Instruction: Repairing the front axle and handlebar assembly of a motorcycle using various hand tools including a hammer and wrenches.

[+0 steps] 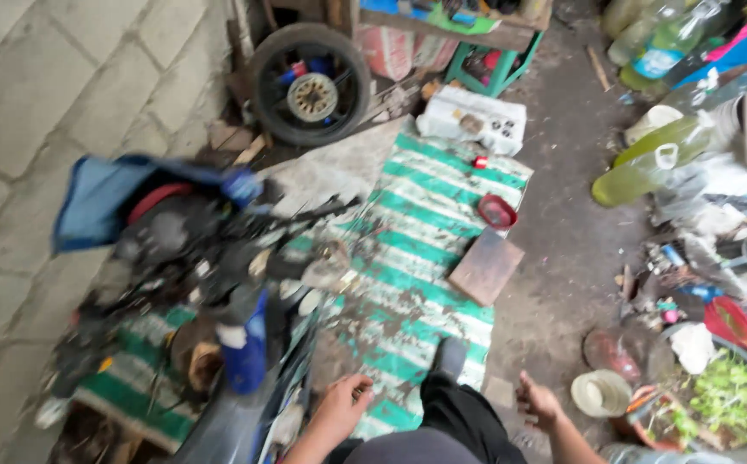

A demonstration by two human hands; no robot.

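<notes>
Looking straight down at a messy workshop floor here. The left hand (342,404) is low in the frame with its fingers curled loosely inward, nothing gripped as far as I can see, hovering right beside the dark blue bodywork of a stripped-down motorbike (236,344) that fills the left half of the view. The right hand (538,402) is out to the side, palm partly open with fingers spread and relaxed, holding nothing, just above bare dirty concrete and near a round pale woven hat-like thing (601,393). Between the two hands there's a leg in black trousers ending in a dark shoe (451,357), planted on a grubby green-and-white striped tarp (416,258) spread over the ground. On that tarp sit a flat brown square wooden board (486,266) and a small red plastic bowl (496,210), close to each other but not touching. Past the tarp's far end leans a black rubber tyre on a spoked wheel (309,83), and beside it a white boxy battery-like block (473,119). Over on the right are several greenish plastic bottles (649,163) lying around and a tub of leafy green plants (730,399). Picture is pretty motion-blurred, so small parts on the bike are hard to make out.
</notes>
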